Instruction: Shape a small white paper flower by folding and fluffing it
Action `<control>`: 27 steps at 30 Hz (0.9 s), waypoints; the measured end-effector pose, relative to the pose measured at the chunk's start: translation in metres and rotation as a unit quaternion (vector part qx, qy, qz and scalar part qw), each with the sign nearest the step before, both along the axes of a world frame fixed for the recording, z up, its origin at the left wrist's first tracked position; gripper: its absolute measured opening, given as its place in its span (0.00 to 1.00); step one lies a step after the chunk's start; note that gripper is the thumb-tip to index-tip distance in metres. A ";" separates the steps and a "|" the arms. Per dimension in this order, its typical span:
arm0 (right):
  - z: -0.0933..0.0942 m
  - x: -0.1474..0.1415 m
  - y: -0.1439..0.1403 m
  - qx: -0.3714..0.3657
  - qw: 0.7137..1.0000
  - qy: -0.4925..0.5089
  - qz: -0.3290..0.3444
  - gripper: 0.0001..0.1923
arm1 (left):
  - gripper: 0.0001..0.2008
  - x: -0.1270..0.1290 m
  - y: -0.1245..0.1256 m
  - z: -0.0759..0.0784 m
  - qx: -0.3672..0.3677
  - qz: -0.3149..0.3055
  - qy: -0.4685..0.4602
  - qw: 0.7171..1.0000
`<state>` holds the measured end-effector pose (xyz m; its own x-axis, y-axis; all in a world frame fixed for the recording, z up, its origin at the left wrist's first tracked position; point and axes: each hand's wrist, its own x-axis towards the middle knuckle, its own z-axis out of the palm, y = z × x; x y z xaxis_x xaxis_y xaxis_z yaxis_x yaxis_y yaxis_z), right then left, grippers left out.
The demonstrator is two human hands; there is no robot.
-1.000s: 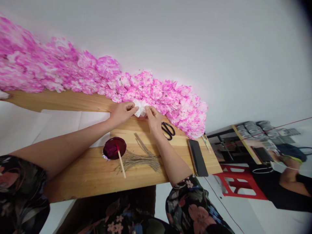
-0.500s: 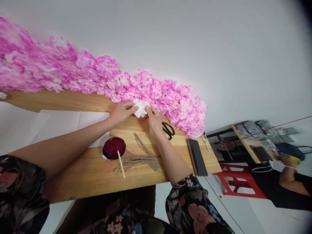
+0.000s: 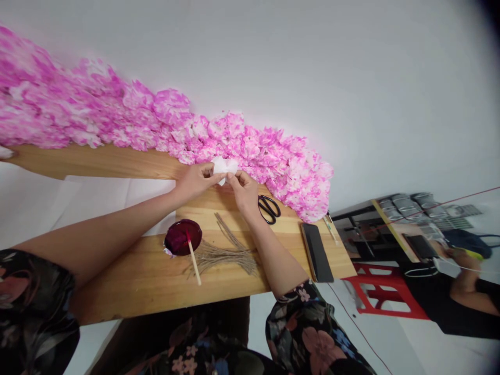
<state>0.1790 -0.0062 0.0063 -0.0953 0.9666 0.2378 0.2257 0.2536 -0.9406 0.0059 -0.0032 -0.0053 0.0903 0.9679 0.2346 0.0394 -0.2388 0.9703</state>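
Observation:
Both my hands hold a small white paper flower above the far side of the wooden board. My left hand pinches its left edge, my right hand pinches its right edge, fingertips almost meeting. Just behind the flower runs a long bank of pink-and-white paper flowers along the white wall. Black scissors lie right of my right hand.
A round dish of dark red dye with a wooden stick sits near a bundle of brown twine pieces. A black phone lies at the board's right end. A red stool and another person are at the right.
The white flower has been gathered smaller and lifted slightly toward the pink flowers, and my two hands' fingertips have drawn closer together.

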 end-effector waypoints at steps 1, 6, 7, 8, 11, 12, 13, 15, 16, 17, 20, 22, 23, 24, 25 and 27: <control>0.000 0.000 0.000 0.000 1.000 0.001 -0.001 0.18 | 0.21 0.000 0.001 -0.001 -0.004 -0.001 -0.003 1.000; 0.004 0.002 0.002 -0.011 0.999 0.001 -0.031 0.20 | 0.21 -0.002 0.002 0.001 -0.045 -0.030 -0.053 0.997; 0.004 0.001 0.002 -0.022 0.999 0.006 -0.033 0.21 | 0.21 -0.003 0.002 0.002 -0.052 -0.032 -0.062 0.996; 0.005 0.001 0.003 -0.036 0.999 0.015 -0.031 0.22 | 0.21 -0.003 0.001 0.003 -0.058 -0.033 -0.070 0.995; 0.005 0.001 0.003 -0.072 0.996 0.054 -0.014 0.24 | 0.21 -0.003 0.001 0.004 -0.072 -0.029 -0.086 0.993; 0.005 0.001 0.003 -0.079 0.995 0.065 -0.010 0.25 | 0.21 -0.003 0.001 0.004 -0.074 -0.024 -0.090 0.993; 0.005 0.001 0.003 -0.084 0.994 0.071 -0.007 0.26 | 0.21 -0.003 0.001 0.005 -0.077 -0.019 -0.094 0.992; 0.005 0.001 0.003 -0.085 0.994 0.073 -0.007 0.29 | 0.20 -0.003 0.000 0.006 -0.080 -0.007 -0.106 0.991; 0.006 0.001 0.002 -0.082 0.994 0.070 -0.008 0.29 | 0.20 -0.003 0.000 0.006 -0.081 -0.003 -0.113 0.990; 0.006 0.001 0.002 -0.079 0.995 0.064 -0.010 0.30 | 0.20 -0.003 -0.001 0.007 -0.083 0.001 -0.119 0.989; 0.008 0.000 0.000 -0.065 0.998 0.024 -0.008 0.28 | 0.20 -0.004 -0.002 0.009 -0.083 0.010 -0.125 0.989; 0.008 0.000 0.000 -0.046 0.999 -0.003 -0.006 0.25 | 0.19 -0.004 -0.003 0.009 -0.081 0.010 -0.122 0.989; 0.008 0.000 0.000 -0.037 0.999 -0.008 -0.007 0.24 | 0.18 -0.004 -0.003 0.010 -0.080 0.009 -0.119 0.990; 0.007 0.001 0.001 -0.031 0.999 -0.007 -0.011 0.23 | 0.17 -0.004 -0.003 0.009 -0.079 0.009 -0.117 0.990; 0.007 0.001 0.001 -0.028 0.999 -0.002 -0.016 0.21 | 0.17 -0.004 -0.003 0.009 -0.078 0.008 -0.116 0.990; 0.006 0.003 0.003 -0.031 0.999 0.013 -0.029 0.20 | 0.17 -0.004 -0.002 0.009 -0.077 0.007 -0.116 0.990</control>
<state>0.1816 -0.0035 0.0126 -0.0334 0.9834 0.1783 0.2135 0.1813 -0.9600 0.0018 -0.0055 0.0036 0.0370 0.9945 0.0978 -0.1862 -0.0893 0.9784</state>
